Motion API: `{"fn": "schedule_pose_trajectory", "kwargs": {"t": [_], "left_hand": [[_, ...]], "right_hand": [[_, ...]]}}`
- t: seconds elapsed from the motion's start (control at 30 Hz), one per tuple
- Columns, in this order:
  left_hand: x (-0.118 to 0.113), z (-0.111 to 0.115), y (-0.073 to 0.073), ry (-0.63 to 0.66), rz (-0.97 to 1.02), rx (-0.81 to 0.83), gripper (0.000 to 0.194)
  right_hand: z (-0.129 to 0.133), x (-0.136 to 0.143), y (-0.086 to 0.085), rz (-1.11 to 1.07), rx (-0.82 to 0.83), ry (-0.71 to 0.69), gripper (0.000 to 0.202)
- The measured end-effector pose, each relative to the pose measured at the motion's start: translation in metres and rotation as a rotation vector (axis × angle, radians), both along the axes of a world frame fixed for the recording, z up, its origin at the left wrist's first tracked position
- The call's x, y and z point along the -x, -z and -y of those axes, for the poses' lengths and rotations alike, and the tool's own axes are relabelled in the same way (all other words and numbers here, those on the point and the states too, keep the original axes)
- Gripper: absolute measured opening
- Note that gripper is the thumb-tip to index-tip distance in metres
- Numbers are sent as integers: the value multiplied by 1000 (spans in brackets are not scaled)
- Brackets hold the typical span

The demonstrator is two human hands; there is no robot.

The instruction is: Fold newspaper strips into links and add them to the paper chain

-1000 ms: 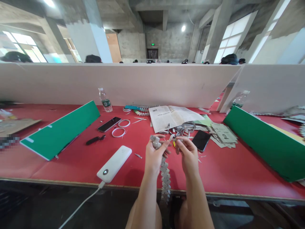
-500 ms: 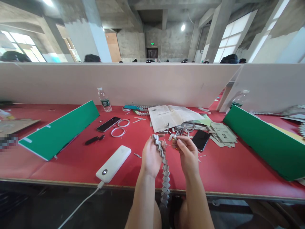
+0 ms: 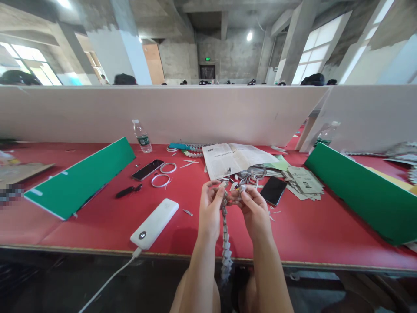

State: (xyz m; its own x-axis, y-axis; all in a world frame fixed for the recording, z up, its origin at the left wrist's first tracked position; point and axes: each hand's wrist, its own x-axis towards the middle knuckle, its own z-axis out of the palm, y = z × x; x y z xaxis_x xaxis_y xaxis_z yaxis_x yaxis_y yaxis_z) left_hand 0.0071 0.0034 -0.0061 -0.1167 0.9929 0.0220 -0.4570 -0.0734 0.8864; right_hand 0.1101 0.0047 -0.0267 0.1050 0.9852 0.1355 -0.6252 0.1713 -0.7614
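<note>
A zigzag chain of folded paper (image 3: pixel 226 243) hangs from my left hand (image 3: pixel 210 211) down past the table's front edge. The thumb and fingers of that hand pinch the chain's upper end. Close beside it, my right hand (image 3: pixel 256 213) is closed on a small folded paper strip (image 3: pixel 240 189), with a bit of yellow showing near the fingertips. The fingertips of both hands nearly meet. Just beyond them lies a pile of folded paper strips (image 3: pixel 249 177), partly under an open newspaper sheet (image 3: pixel 237 158).
On the left lie a white power bank (image 3: pixel 156 224) with a cable, a phone (image 3: pixel 148 169), two tape rings (image 3: pixel 160 180) and a black-handled tool (image 3: pixel 128 191). To the right are another phone (image 3: pixel 273 190) and cut paper sheets (image 3: pixel 305 181). Green boards (image 3: pixel 84 178) flank both sides; a bottle (image 3: pixel 142 137) stands behind.
My left hand has turned from palm up to a pinch on the chain's end. My right hand has moved slightly left, bringing its strip closer to the chain.
</note>
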Motion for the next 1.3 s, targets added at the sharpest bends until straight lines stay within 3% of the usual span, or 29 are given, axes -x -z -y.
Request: {"fn": "schedule_pose_trajectory", "kwargs": {"t": [0.13, 0.3, 0.43, 0.7, 1.07, 1.3], "left_hand": [[-5, 0, 2, -37, -111, -46, 27], [-6, -2, 2, 80, 109, 55, 28], [-4, -1, -1, 176, 214, 120, 29], [-4, -1, -3, 232, 270, 153, 29], [-6, 0, -4, 206, 219, 140, 29], [-6, 0, -4, 158, 158, 103, 29]], "right_hand": [[1, -2, -1, 87, -7, 55, 9], [5, 4, 0, 471, -74, 360, 7], [7, 10, 0, 656, -130, 452, 8], [8, 11, -1, 719, -135, 500, 10], [10, 11, -4, 741, -112, 533, 11], [11, 7, -7, 778, -99, 473, 11]]}}
